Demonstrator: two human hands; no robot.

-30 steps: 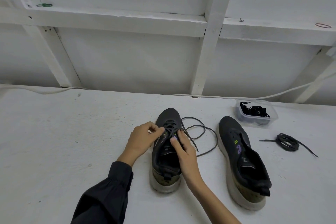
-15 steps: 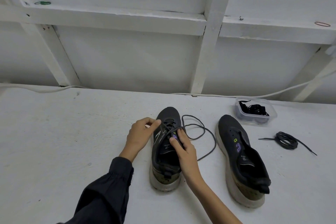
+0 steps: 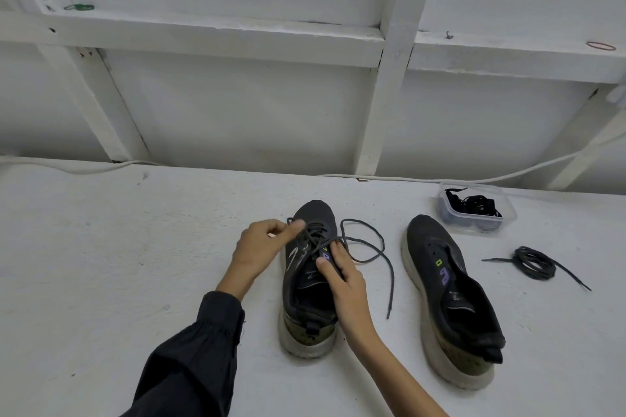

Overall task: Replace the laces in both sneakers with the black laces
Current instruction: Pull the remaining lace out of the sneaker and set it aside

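"Two hands on one shoe. Where do they sit?"

"The laced sneaker [image 3: 310, 284] stands heel toward me, toe away, so its long axis runs straight out from me. My right hand [image 3: 343, 279] is the nearer one. Thumb and fingers are curled onto the right eyelet edge by the tongue, gripping it. My left hand [image 3: 259, 249] is farther out, at the left eyelets toward the toe, thumb and forefinger pinching the grey lace [image 3: 392, 288]."

"Which way does the lace run from that pinch?"

"Rightward across the eyelets, close by my right fingertips, then out in a slack loop on the table [image 3: 135, 281], with its free end lying just beside the shoe. So I judge the next pull belongs to the left hand."

"And beyond?"

"To the right is the bare sneaker [image 3: 447, 298], with no lace in it. Past that lies a coiled lace [image 3: 535, 267]. Farthest off is the tub [image 3: 508, 218] holding the black laces [image 3: 474, 205], well apart from both hands."
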